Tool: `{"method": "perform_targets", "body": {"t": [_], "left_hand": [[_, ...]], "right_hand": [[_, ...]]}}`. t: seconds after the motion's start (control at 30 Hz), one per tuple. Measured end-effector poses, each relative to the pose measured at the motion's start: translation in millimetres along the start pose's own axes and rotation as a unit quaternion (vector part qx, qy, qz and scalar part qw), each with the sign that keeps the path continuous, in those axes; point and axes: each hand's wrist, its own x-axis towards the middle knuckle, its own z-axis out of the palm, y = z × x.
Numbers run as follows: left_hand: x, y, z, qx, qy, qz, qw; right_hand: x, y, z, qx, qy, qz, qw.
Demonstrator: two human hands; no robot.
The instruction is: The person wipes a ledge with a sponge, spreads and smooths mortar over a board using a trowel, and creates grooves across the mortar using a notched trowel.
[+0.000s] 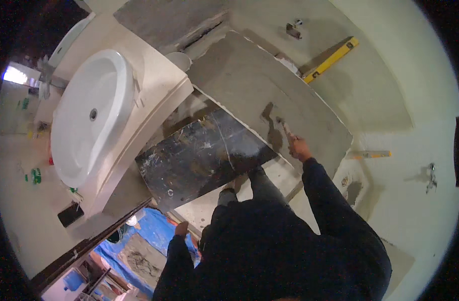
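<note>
A hand tool (285, 128) with a slim, pale handle is over the middle of a wide, grey, mortar-like surface (311, 120), ahead of the person and to the right. Its working end is too small to make out. The right hand (300, 149) grasps the handle, fingers wrapped around it, the tool pointing away from the body. Just beside the tip lie dark, damp-looking streaks (273, 131).

The step in hand appears to be wetting or smoothing this surface; the next move probably calls for light, even strokes outward from the streaks, keeping clear of the rough edge.

The left hand (181, 229) hangs low at the person's side, well apart from the work; whether it holds anything, I cannot tell.

Nearer the person, a dark, paint-spattered board (202, 155) runs alongside the grey surface, with 2 legs just below it. Beyond the far edge, a yellow level (335, 59) leans at a slant. To the left, a white oval sink (96, 128) sits in a pale counter (157, 72). At lower left, a blue tarp (157, 223) is spread.
</note>
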Motion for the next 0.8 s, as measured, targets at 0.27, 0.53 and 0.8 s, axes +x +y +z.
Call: {"method": "perform_targets", "body": {"t": [0.27,0.53,0.8], "left_hand": [[-138,41,67,-0.274,0.155,-0.186,0.931],[-203,174,130,-0.580,0.031,-0.402,0.708],[-144,226,111,-0.600,0.072,-0.378,0.702]], "right_hand": [[167,-55,106,0.137,-0.116,-0.137,0.974],[228,-157,141,-0.141,-0.243,-0.173,0.944],[277,-95,72,-0.180,-0.274,-0.215,0.920]]}}
